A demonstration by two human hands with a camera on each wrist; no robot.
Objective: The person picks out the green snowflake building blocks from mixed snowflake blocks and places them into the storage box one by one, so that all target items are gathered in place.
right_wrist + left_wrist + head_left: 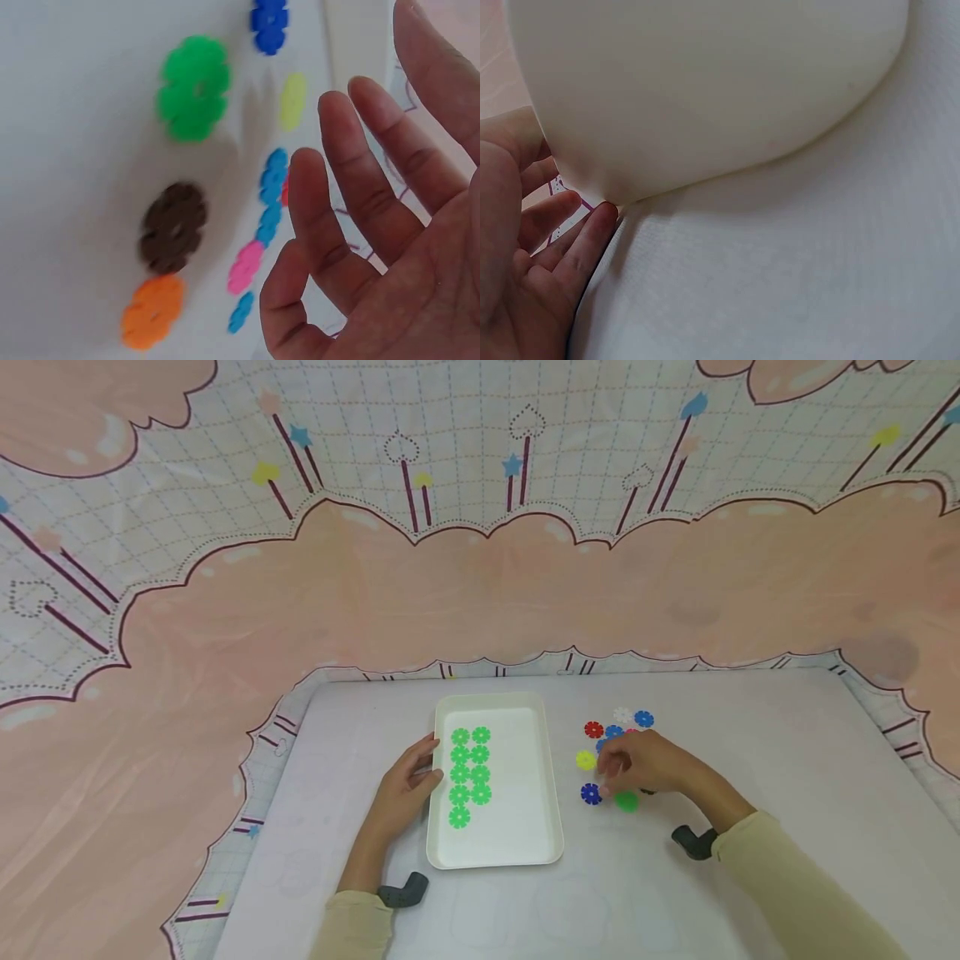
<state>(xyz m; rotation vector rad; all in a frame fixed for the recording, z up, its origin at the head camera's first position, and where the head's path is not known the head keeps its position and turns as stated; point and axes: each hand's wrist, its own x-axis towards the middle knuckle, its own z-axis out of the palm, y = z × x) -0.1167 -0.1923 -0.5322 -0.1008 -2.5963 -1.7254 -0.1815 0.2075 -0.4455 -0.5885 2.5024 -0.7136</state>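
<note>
My left hand (402, 791) holds the left edge of a white rectangular tray (522, 847), thumb and fingers at its rim. The tray's outer wall (705, 90) fills much of the left wrist view. Inside, several green flower-shaped plastic discs (481, 774) lie flat in two columns. To the right, my right hand (645, 764) hovers over loose discs, its fingers loosely bent and holding nothing. Near it lie a green disc (195, 88), a brown disc (174, 227), an orange disc (153, 311), a dark blue disc (591, 793) and a yellow disc (586, 760). The hand partly hides others in the head view.
Behind the right hand lie a red disc (594, 729), a white disc (622, 715) and a blue disc (644, 718). A pink disc (245, 267) lies among lighter blue ones. The white table (817, 760) backs onto a patterned cloth (525, 593).
</note>
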